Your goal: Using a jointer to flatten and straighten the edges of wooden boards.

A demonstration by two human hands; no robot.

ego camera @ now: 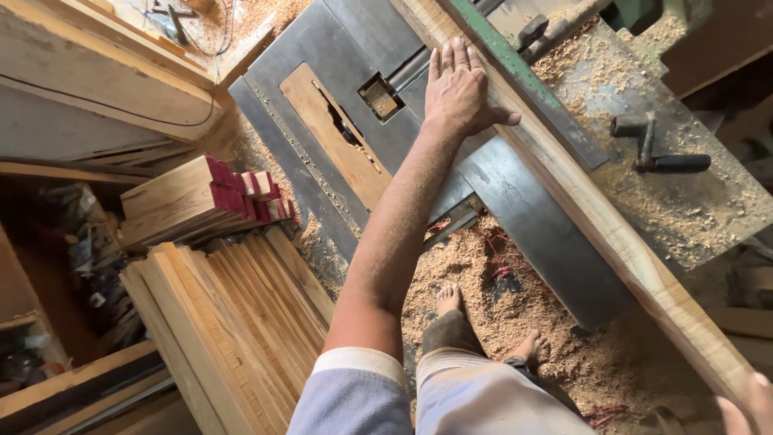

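Left hand (459,93) lies flat, released, on the long plank (596,213) beside the saw table (515,205); right hand (745,407) at the plank's near end, grip unclear.

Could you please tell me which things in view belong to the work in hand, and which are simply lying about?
In use:
- long wooden plank, lying along the machine
- left hand, flat on the plank
- right hand, at the plank's near end, grip unclear
- steel saw table

Lying about:
- stacked boards
- red-ended boards
- black handle tool
- sawdust on the floor
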